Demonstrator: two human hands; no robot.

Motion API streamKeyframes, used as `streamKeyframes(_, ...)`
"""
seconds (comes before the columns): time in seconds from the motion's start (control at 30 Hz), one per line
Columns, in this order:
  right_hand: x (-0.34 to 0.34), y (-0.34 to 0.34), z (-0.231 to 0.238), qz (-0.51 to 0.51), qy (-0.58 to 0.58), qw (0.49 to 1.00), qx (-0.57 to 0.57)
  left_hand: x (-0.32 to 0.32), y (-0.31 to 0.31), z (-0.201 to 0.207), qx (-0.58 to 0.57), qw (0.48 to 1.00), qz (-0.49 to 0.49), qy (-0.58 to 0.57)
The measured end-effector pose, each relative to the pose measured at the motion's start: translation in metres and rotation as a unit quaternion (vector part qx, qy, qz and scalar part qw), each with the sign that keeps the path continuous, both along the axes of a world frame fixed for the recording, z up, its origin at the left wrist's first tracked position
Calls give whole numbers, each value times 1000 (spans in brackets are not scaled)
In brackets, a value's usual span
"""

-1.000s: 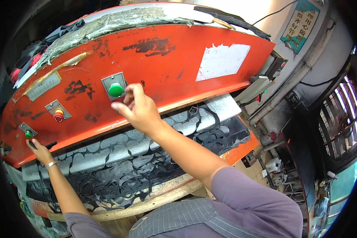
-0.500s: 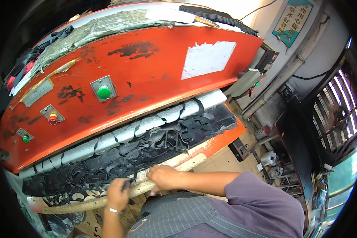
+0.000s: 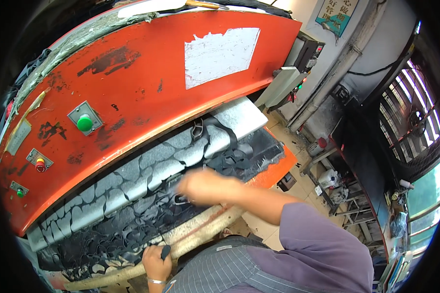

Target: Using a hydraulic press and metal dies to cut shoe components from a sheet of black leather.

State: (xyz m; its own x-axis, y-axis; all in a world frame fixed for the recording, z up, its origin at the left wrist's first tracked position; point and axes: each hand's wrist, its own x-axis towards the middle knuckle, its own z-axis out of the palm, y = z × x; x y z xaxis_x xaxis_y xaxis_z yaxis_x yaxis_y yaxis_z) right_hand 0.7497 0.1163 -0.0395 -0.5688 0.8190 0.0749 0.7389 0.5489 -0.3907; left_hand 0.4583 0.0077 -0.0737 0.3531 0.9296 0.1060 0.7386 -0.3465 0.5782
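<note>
My left hand (image 3: pixel 156 262) is closed at the near pale rail (image 3: pixel 127 273), with a small black piece (image 3: pixel 165 251) showing between thumb and fingers. My right hand (image 3: pixel 206 187) is over the black scraps, smeared by motion. Its fingertips are near a dark curved edge that I cannot make out clearly. Cut black sheet lies in strips and outlines across a grey board (image 3: pixel 239 117) under the red press. On that board stands a small metal cutting die (image 3: pixel 197 130). Tangled black offcuts (image 3: pixel 132 219) cover the shelf between board and rail.
The red press front (image 3: pixel 151 93) has a green button (image 3: pixel 84 123), a red stop button (image 3: pixel 40 166) and a torn white sheet (image 3: pixel 220 56). At right are a control box (image 3: pixel 283 83), a wall pipe (image 3: pixel 332 73) and a long dark bench (image 3: pixel 364 180).
The view has shifted, and more of the grey board's top shows. My right hand has moved from the rail out over the scraps. My left hand stays by the rail, still holding something black.
</note>
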Motion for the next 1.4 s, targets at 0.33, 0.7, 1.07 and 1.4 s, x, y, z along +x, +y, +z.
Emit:
streamKeyframes(0.33,148,139,-7,-97,-9,994,-51,-13,5,2,-135,990,-33,35)
streamKeyframes(0.7,173,122,-55,-214,141,964,75,0,5,-7,-67,996,53,28)
streamKeyframes(1.07,177,118,-74,-206,160,957,126,-9,14,6,-195,945,176,-196)
streamKeyframes(1.4,-5,99,17,-115,205,951,202,-243,218,4,150,845,383,-341)
